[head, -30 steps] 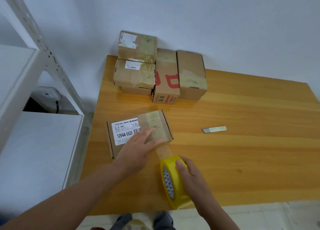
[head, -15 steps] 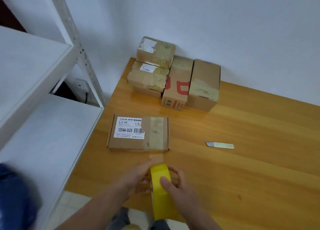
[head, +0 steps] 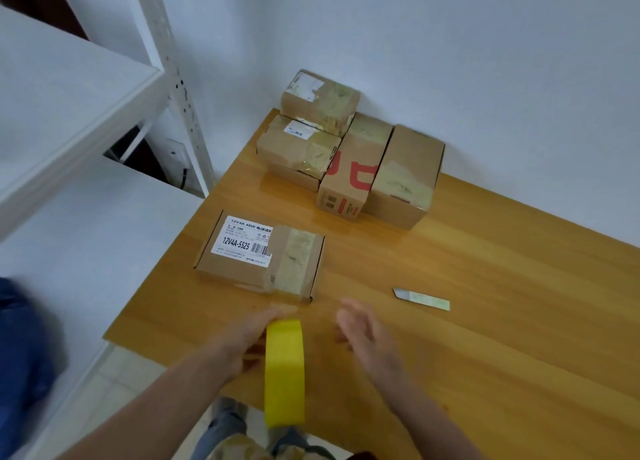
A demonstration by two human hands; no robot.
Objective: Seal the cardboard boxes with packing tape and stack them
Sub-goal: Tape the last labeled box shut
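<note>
white shelf (head: 69, 96) standing at frame left | left hand (head: 242, 342) at lower centre, grip curling round yellow tape roll (head: 284, 373) held on edge | taped flat box (head: 259, 255) lying on table (head: 519, 338) just above | sealed boxes (head: 349, 154) sitting stacked upper centre | right hand (head: 367, 338) hovering beside roll, grip spread, holding nothing | blade (head: 420, 299) lying right of centre

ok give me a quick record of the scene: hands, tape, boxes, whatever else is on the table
left hand: holds the tape
right hand: open, fingers spread, apart from the tape
flat box: taped across, lying flat on the table just beyond the hands
stack: taped boxes at the far corner, against the wall
blade: on the table right of the flat box, untouched
</note>
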